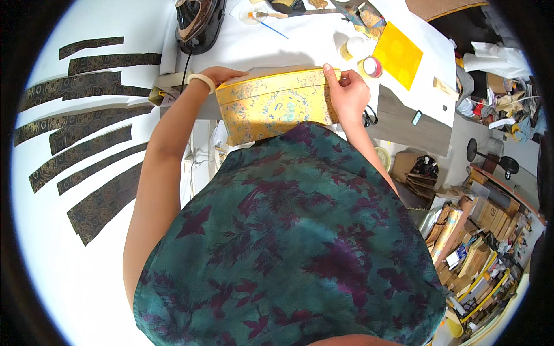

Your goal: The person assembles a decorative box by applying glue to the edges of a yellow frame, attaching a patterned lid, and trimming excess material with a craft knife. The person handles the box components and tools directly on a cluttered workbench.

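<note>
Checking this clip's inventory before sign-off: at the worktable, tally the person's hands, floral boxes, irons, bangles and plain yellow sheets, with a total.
Left hand and right hand: 2
Yellow floral box: 1
Iron: 1
Bangle: 1
Yellow sheet: 1
Total: 6

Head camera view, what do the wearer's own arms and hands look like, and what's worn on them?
The left hand and right hand are ungloved. A smooth, cream-coloured bangle circles the left wrist; none shows on the right. No sleeves cover the visible forearms. The garment is dark green with purple leaf shapes.
</note>
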